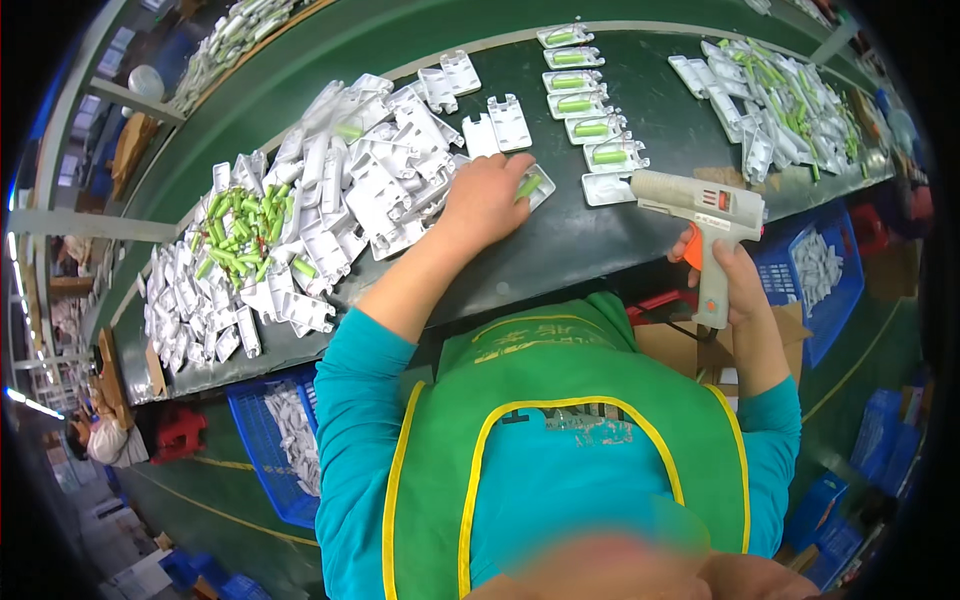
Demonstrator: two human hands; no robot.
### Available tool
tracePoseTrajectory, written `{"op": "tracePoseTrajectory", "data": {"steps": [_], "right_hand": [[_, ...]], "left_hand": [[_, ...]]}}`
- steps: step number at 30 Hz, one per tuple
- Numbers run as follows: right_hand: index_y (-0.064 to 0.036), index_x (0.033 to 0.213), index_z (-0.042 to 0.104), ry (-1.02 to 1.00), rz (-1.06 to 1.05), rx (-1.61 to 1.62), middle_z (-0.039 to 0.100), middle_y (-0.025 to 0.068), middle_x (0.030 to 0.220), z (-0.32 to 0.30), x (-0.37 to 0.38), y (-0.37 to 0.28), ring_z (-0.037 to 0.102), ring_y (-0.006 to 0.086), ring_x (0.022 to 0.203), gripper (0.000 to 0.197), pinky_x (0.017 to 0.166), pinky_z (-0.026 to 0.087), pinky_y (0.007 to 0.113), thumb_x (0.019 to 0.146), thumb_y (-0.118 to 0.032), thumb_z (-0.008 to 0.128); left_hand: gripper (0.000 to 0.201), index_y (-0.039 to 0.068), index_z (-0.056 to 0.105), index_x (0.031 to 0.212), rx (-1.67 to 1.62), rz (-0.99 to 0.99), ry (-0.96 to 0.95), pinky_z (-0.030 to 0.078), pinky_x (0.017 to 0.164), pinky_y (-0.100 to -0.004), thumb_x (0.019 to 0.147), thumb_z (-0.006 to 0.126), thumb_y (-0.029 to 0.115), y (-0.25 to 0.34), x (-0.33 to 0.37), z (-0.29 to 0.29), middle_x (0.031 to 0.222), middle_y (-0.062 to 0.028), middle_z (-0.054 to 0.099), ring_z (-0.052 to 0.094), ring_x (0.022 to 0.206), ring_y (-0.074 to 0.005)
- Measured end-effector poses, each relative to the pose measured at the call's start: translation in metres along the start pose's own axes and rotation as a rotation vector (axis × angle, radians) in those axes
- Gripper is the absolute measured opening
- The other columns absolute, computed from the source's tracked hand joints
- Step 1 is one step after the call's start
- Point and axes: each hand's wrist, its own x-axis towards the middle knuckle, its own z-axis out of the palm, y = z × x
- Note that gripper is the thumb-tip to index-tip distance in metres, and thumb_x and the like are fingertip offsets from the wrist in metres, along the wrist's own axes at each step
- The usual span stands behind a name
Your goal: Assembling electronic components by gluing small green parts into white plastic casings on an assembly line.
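Pinching green cylindrical cell [528,187] over shallow white plastic shell [546,183] at twelve o'clock with left hand [486,200]; gripping light-grey pistol-shaped glue gun [710,208] at two o'clock with right hand [739,282]. Best pressed level before gluing, keeping gun aimed clear of left hand.

White and lime blaze across the dark green workbench [560,240]!
Lime-green cells [238,238] brighten white casings [385,200] toward its left end; by the near edge, an orange trigger [693,246] pops on the off-white glue gun [714,240], and yellow piping [570,401] trims the green apron [540,350].
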Motion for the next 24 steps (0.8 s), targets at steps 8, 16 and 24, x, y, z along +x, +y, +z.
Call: {"op": "tracePoseTrajectory", "data": {"steps": [8,16,24], "right_hand": [[-0.0006,0.116,0.054,-0.024,-0.024,-0.041,0.064,0.0099,0.099,-0.004,0.000,0.000,0.062,0.0158,0.092,0.049,0.065,0.048,0.025,0.088,-0.041,0.058],[-0.0011,0.115,0.055,-0.017,-0.028,-0.017,0.064,0.0095,0.098,-0.002,0.000,0.001,0.062,0.0160,0.092,0.048,0.065,0.048,0.024,0.088,-0.040,0.058],[-0.0007,0.116,0.054,-0.004,-0.057,0.026,0.065,0.0107,0.100,-0.011,-0.003,0.010,0.063,0.0176,0.093,0.046,0.065,0.048,0.024,0.089,-0.038,0.057]], "left_hand": [[0.011,0.009,0.059,0.084,0.374,0.196,0.125,0.042,0.069,-0.0406,0.073,0.062,0.012,0.019,0.017,0.013,0.078,-0.0073,0.060,0.061,0.078,-0.0257],[0.021,0.005,0.057,0.100,0.315,-0.065,-0.143,0.051,0.069,-0.0423,0.079,0.056,0.010,0.016,0.049,0.011,0.088,-0.0149,0.064,0.066,0.082,-0.0311],[0.024,0.008,0.060,0.098,-1.143,-0.213,0.000,0.046,0.069,-0.0283,0.074,0.065,0.008,0.027,0.052,-0.005,0.084,-0.0059,0.058,0.058,0.075,-0.0151]]}}
